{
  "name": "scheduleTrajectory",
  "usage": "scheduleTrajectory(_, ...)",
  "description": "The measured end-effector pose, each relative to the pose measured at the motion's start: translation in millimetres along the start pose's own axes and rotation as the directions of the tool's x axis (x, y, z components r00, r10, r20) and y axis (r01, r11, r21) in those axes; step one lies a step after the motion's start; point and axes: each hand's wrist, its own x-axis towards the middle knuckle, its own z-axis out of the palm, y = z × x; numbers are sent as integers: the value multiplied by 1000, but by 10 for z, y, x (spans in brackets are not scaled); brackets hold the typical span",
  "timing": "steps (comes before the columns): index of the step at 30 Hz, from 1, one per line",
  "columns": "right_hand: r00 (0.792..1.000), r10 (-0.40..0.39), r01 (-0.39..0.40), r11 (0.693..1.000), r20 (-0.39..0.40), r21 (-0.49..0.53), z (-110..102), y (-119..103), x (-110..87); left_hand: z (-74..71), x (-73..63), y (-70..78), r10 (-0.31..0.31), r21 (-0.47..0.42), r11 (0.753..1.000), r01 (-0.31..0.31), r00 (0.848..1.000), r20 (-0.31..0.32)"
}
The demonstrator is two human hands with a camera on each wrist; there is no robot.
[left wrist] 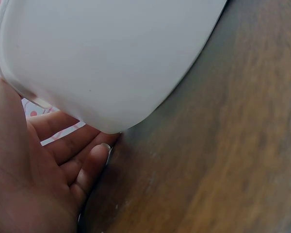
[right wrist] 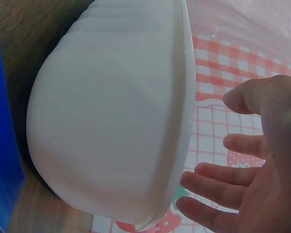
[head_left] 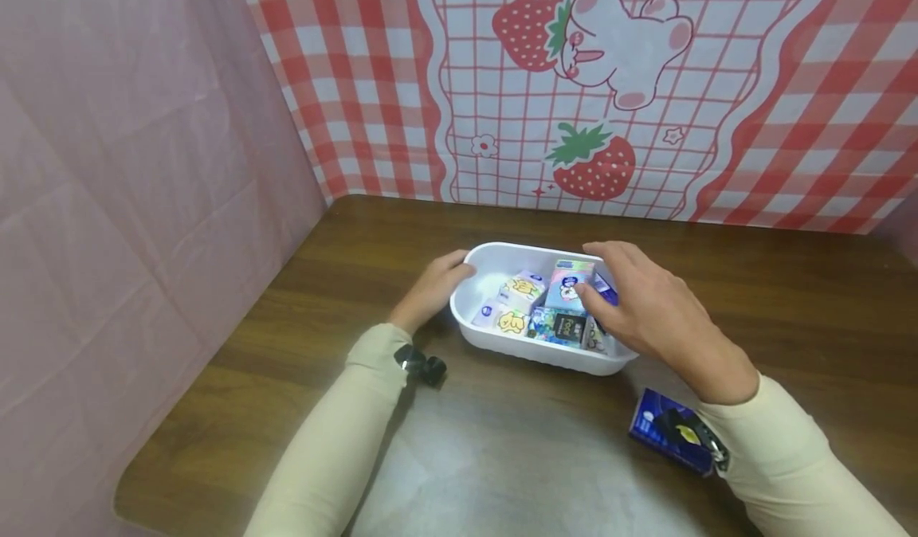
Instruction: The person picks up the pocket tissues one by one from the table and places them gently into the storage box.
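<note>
A white plastic basin [head_left: 545, 355] stands on the table with several small packs inside. My left hand [head_left: 435, 284] holds its left end, thumb over the rim and fingers along the outside; in the left wrist view this hand [left wrist: 48, 165] lies against the basin wall [left wrist: 102, 63]. Over the basin's right end hovers my right hand [head_left: 649, 302], its fingers spread and holding nothing. The right wrist view shows this hand [right wrist: 247, 170] beside the rim. Among the packs are a yellow-and-white cartoon pack [head_left: 522, 288], a pastel blue pack [head_left: 566, 286] and a dark-labelled pack [head_left: 562, 327].
A dark blue pack [head_left: 663, 449] lies on the brown wooden table [head_left: 287, 409], by my right wrist. Behind the table hangs a red checked cloth [head_left: 387, 83] with strawberries; a pink curtain [head_left: 143, 202] hangs at the left.
</note>
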Motion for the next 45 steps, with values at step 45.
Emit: scheduleTrajectory(45,994,-74,83,989,78,-126,29,19,-114,16,18,1,-13,27,1000,13,1000,-12)
